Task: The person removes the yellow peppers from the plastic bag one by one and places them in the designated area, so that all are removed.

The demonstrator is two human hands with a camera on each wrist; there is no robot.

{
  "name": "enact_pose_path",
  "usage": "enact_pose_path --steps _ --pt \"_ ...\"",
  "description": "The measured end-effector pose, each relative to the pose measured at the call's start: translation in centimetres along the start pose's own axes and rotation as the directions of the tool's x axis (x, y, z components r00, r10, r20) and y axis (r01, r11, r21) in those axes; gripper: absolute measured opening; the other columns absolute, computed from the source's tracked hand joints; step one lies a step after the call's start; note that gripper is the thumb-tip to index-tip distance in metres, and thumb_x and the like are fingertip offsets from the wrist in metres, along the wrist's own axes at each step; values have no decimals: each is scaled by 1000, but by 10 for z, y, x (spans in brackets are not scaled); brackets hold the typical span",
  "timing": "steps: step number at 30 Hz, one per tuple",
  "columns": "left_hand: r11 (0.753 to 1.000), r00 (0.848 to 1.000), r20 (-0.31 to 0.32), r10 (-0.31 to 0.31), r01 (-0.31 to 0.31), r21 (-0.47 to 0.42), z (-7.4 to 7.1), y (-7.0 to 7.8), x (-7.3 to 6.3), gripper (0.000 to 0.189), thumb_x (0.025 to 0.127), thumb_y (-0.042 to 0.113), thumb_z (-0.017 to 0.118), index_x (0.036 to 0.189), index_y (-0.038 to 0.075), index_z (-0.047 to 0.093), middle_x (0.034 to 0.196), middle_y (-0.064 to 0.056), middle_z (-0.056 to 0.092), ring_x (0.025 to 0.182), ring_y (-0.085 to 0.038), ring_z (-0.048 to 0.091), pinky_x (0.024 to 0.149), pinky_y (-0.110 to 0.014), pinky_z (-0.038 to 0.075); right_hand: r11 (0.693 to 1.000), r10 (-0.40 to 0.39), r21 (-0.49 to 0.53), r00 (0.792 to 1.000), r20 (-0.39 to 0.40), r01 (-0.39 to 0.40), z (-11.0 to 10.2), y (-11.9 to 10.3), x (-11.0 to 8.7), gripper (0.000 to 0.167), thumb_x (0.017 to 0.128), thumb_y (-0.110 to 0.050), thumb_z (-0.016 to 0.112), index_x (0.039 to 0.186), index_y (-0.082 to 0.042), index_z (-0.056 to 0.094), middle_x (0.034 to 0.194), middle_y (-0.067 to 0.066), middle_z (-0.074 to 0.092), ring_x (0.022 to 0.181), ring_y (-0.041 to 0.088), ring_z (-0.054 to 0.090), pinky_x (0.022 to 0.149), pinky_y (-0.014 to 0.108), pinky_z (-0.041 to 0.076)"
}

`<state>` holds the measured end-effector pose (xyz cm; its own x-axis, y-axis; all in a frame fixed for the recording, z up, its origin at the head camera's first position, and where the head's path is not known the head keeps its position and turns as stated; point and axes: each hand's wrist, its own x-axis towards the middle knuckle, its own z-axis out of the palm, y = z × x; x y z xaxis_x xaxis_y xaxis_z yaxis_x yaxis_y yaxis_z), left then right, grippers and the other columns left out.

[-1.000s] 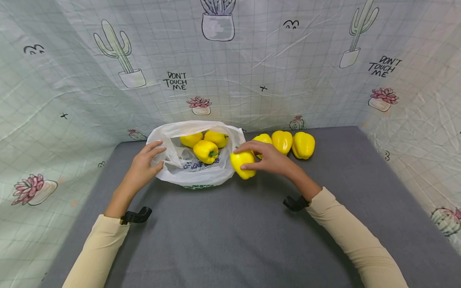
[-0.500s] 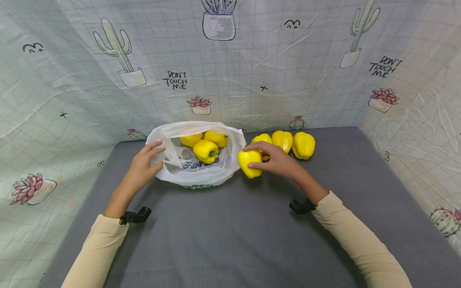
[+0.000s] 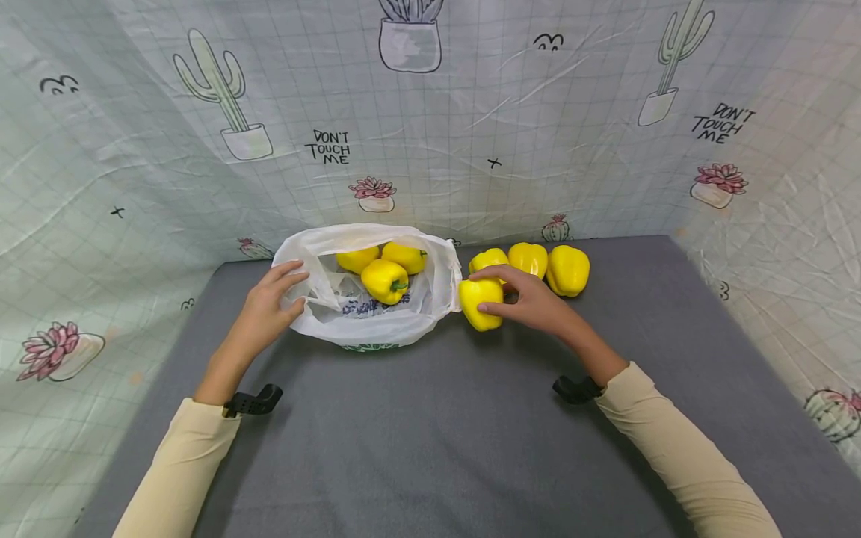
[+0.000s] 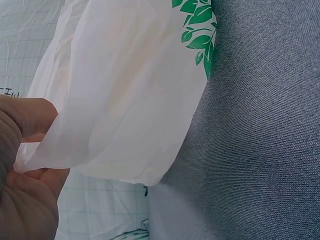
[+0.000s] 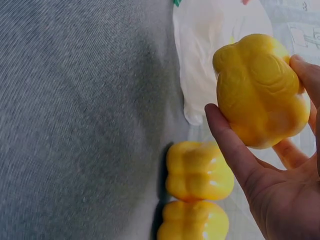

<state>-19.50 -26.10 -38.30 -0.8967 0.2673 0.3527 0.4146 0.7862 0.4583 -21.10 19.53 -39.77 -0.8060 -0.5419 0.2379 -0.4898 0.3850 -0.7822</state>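
A white plastic bag (image 3: 377, 330) lies with its mouth spread, 3 yellow bell peppers (image 3: 385, 282) inside. My left hand (image 3: 265, 308) holds the bag's left edge. In the left wrist view, the bag's film (image 4: 125, 100) runs between the thumb and fingers of that hand. Just right of the bag, my right hand (image 3: 534, 302) grips another yellow bell pepper (image 3: 479, 305) with thumb and fingertips. Seen from the right wrist, this pepper (image 5: 260, 90) is lifted off the cloth, its lobed end showing.
Behind the right hand, yellow bell peppers stand in a row: a left one (image 3: 488, 258), a middle one (image 3: 528, 259) and a right one (image 3: 568, 270). Grey cloth (image 3: 417, 433) covers the table. A cactus-print curtain (image 3: 430, 149) hangs along the back and sides.
My right hand has moved rightward with the bell pepper, from the bag's right rim to just beside it. The left hand and the bag have stayed in place.
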Motion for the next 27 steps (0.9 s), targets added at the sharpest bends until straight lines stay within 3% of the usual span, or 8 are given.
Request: enact_pose_path --steps 9,27 --pt "1000 1000 -8 9 -9 -7 0 1 1 46 87 -9 68 133 -9 61 151 -22 46 139 -47 41 103 -63 40 998 56 -3 996 68 -56 -2 10 -7 54 90 -20 79 139 -13 59 142 6 57 127 25 56 107 51 45" --pt "1000 1000 -8 12 -12 -4 2 -1 2 46 87 -9 68 133 -9 61 151 -22 46 139 -47 41 103 -63 40 999 43 -16 998 46 -42 -4 19 -12 52 92 -18 77 140 -10 58 142 8 57 130 27 54 106 52 46"
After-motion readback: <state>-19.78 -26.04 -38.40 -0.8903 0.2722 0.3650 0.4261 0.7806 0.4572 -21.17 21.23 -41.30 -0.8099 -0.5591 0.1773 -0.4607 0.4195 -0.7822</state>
